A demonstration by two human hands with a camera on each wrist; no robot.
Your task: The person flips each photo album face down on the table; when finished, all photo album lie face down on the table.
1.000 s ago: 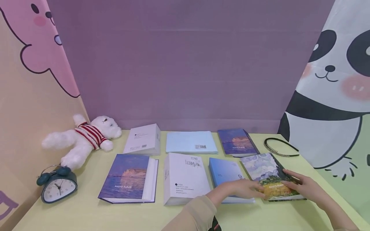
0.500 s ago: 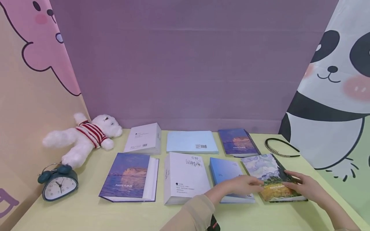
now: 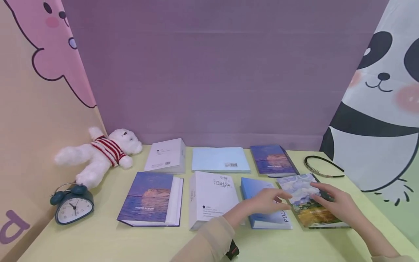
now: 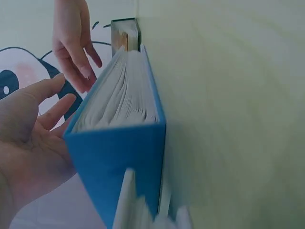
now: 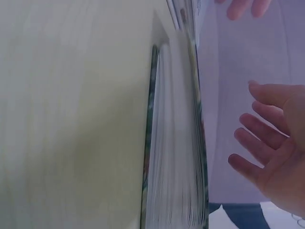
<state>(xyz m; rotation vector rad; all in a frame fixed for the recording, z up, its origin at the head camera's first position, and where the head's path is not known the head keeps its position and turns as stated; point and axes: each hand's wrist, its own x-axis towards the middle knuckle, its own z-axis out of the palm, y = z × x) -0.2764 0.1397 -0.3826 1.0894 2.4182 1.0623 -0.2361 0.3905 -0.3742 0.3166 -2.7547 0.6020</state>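
Observation:
My left hand (image 3: pixel 266 202) hovers over the blue photo album (image 3: pixel 262 220), fingers spread towards the right. In the left wrist view this hand (image 4: pixel 38 138) is beside the album's (image 4: pixel 114 152) cover, holding nothing. My right hand (image 3: pixel 338 203) is over the right part of a photo album with a painted landscape cover (image 3: pixel 304 196). The right wrist view shows the right hand's fingers (image 5: pixel 257 138) loosely spread, apart from the thick page block of that landscape album (image 5: pixel 176 143). Both albums lie flat on the table.
A white album (image 3: pixel 214 203) and a seascape album (image 3: pixel 145 200) lie to the left. Behind are another white album (image 3: pixel 167 156), a light blue one (image 3: pixel 219 158) and a seascape one (image 3: pixel 273 160). A headband (image 3: pixel 322 167), alarm clock (image 3: pixel 74 209) and plush bear (image 3: pixel 104 153) lie near the sides.
Both hands have lifted off the landscape album. The left hand has drawn back leftwards over the blue album. The head view has turned slightly right.

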